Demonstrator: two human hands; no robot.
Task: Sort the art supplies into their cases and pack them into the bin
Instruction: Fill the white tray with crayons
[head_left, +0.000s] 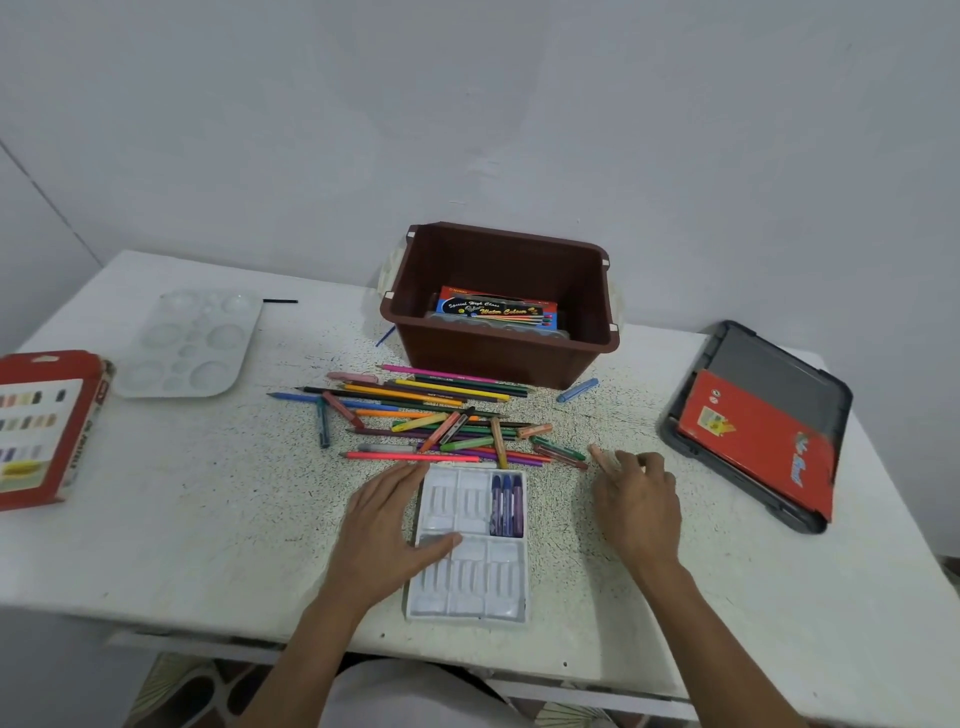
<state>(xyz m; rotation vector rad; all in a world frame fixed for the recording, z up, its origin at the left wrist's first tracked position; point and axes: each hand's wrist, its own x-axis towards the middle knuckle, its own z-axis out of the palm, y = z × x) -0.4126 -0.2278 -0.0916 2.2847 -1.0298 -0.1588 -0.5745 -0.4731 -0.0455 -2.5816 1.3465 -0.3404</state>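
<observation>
Crayon tray (470, 571), on bench (208, 519): three purple crayons (506, 504) in its far-right compartment. Left hand (387, 540) flat on tray's left edge, fingers straight. Right hand (636, 506) just right of tray, pinching pale crayon (598, 454).

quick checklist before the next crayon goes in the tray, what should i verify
1. White tray steadied: ok, left hand rests flat on its left edge.
2. Free compartments: ok, only the far right one holds three purple crayons.
3. Right hand grip: cannot tell, a pale crayon seems pinched, but it is blurred.
4. Brown bin open: ok, a water colour box lies inside.
5. Pile sorted: not ok, pencils and crayons lie mixed.
</observation>
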